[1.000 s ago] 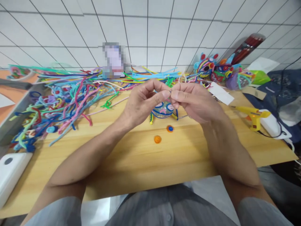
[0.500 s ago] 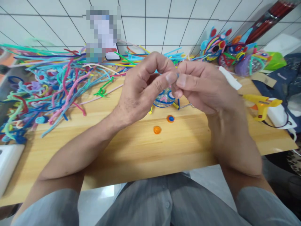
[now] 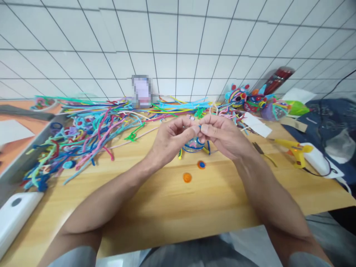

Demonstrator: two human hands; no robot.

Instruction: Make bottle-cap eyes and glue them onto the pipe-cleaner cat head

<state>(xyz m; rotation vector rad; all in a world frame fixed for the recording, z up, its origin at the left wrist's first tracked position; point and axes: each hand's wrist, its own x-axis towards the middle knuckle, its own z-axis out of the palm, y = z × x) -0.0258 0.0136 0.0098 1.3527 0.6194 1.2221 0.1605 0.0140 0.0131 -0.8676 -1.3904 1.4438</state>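
The left hand (image 3: 174,140) and right hand (image 3: 222,135) were closed, their fingertips together, pinching a small blue piece (image 3: 199,127) between them above the wooden table (image 3: 155,211). The fingers hid most of it; its shape was hard to make out. Hands also partly covered a clear object (image 3: 193,144) with blue outlines and pink trim. Nearer lay 2 orange discs (image 3: 187,177).

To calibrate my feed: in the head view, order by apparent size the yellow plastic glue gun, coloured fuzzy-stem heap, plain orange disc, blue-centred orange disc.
Fuzzy-stem heap
Glue gun
Plain disc and blue-centred disc: nearly alike, unranked
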